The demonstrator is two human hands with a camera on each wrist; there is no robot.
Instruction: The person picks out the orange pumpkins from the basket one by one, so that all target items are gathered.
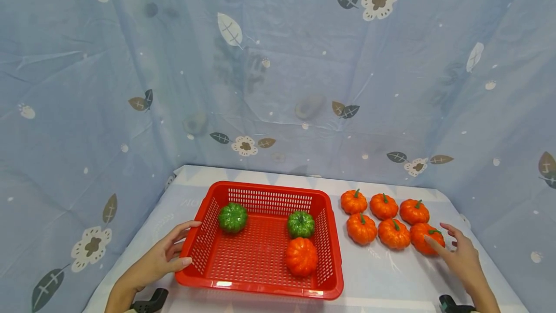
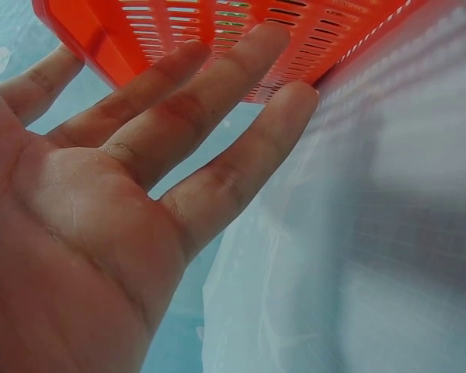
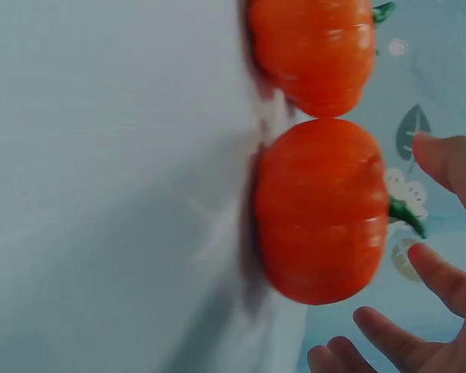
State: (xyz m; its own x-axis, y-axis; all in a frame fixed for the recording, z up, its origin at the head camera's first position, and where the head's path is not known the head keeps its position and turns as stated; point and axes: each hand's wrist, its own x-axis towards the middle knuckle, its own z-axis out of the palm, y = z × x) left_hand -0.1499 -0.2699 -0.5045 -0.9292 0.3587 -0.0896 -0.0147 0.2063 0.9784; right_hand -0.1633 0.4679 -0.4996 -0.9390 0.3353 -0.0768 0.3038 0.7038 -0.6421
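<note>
A red plastic basket [image 1: 260, 283] holds two small green pumpkins, one at its left [image 1: 232, 217] and one at its right [image 1: 300, 224], plus an orange pumpkin [image 1: 301, 257] lying at the front right. My left hand [image 1: 167, 250] rests against the basket's left side, its thumb at the rim near the front corner. In the left wrist view its fingers [image 2: 217, 183] stretch along the slotted outer wall. Over on the right, my right hand [image 1: 461, 255] spreads its fingers around the nearest orange pumpkin [image 3: 322, 214], with gaps showing between them and it in the right wrist view.
Several other orange pumpkins [image 1: 394, 234] with green stems stand in two rows right of the basket. A pale cloth [image 1: 378, 284] covers the table. Blue patterned curtain [image 1: 278, 86] hangs behind and at both sides.
</note>
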